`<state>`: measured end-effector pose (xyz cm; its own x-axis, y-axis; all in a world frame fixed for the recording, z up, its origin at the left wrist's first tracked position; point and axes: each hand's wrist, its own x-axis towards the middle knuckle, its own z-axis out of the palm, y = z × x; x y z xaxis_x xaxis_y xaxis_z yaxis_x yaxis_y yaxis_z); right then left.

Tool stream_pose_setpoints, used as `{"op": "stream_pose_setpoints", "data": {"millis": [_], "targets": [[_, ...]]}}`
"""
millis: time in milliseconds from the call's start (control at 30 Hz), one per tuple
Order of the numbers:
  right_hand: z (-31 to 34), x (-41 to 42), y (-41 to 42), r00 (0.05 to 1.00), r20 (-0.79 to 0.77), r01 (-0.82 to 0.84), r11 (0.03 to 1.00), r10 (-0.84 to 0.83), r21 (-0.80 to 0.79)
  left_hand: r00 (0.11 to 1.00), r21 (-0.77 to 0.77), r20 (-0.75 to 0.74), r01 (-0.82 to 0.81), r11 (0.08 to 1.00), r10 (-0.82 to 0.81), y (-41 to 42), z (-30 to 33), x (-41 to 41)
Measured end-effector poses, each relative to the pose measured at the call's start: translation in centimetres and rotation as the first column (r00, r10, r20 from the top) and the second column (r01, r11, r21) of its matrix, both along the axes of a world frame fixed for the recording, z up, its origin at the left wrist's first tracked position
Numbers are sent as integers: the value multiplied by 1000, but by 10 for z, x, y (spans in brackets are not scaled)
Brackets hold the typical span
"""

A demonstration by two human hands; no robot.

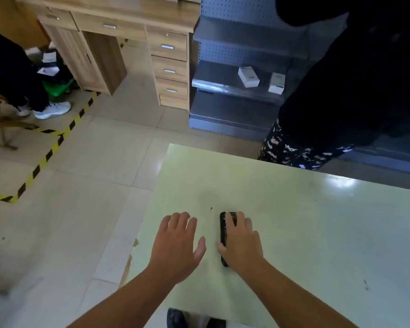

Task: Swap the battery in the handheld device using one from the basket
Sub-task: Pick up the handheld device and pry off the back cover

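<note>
A black handheld device (223,230) lies lengthwise on the pale green table (305,221), near its left edge. My right hand (240,242) rests over the device, fingers and thumb closed around its sides, hiding most of it. My left hand (178,242) hovers flat just to the left of the device, fingers spread, holding nothing. No basket and no loose battery are in view.
A person in dark clothes (341,91) stands at the table's far right corner. Behind are a grey metal shelf (223,86) with two small white boxes and a wooden desk (140,27). Another person's legs (21,74) stand at far left by yellow-black floor tape (45,159).
</note>
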<state>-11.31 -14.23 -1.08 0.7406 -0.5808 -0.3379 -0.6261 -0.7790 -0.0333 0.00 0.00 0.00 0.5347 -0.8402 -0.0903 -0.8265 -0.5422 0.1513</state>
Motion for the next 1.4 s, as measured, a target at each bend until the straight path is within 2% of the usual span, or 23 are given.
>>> {"op": "stream_pose_setpoints", "data": {"millis": [100, 200, 500, 667, 933, 1033, 1067, 1100, 1133, 1167, 1200, 1233, 1267, 1300, 1333, 1400], "targets": [[-25, 10, -5, 992, -84, 97, 995, -94, 29, 1000, 24, 13, 22, 999, -22, 2, -14, 2], [-37, 15, -6, 986, -136, 98, 995, -95, 18, 998, 27, 31, 45, 999, -46, 10, -24, 2], [-32, 28, -9, 966, -122, 236, 970, -227, 61, 996, 1, 78, 46, 999, -46, 19, -28, 6], [18, 23, -16, 977, -57, 210, 976, -207, 52, 996, -30, 77, 46, 998, -44, 21, -27, 6], [124, 4, -14, 978, 154, 143, 990, -142, 4, 997, -48, 79, 18, 999, -14, 16, -19, -1], [147, -5, -6, 977, 164, 136, 991, -135, 4, 1000, -20, -28, 12, 1000, -12, 15, -18, -8], [151, -8, -3, 978, 163, 130, 991, -130, 13, 992, -18, -127, -15, 1000, 13, 13, -15, -13], [154, -10, 1, 979, 162, 122, 992, -125, 25, 955, -30, -291, -78, 996, 66, 9, -12, -18], [156, -12, 6, 980, 162, 113, 993, -119, 41, 853, -24, -495, -207, 978, 168, 3, -5, -23], [157, -14, 11, 980, 162, 104, 993, -112, 58, 641, 20, -723, -352, 936, 257, -3, 6, -30], [157, -16, 15, 981, 163, 96, 992, -107, 76, 334, 106, -903, -440, 892, 272, -9, 21, -38], [157, -18, 21, 980, 166, 91, 991, -106, 94, -16, 186, -979, -463, 867, 202, -15, 37, -47], [155, -20, 26, 980, 172, 88, 990, -106, 107, -276, 219, -957, -469, 856, 93, -20, 50, -55], [153, -22, 31, 978, 178, 86, 990, -106, 114, -415, 246, -910, -513, 822, 13, -24, 60, -62], [151, -25, 36, 977, 186, 84, 990, -104, 112, -513, 313, -858, -551, 774, -18, -25, 68, -69], [145, -31, 39, 973, 215, 62, 992, -85, 112, -637, 425, -770, -545, 722, -27, -27, 79, -79]]}}
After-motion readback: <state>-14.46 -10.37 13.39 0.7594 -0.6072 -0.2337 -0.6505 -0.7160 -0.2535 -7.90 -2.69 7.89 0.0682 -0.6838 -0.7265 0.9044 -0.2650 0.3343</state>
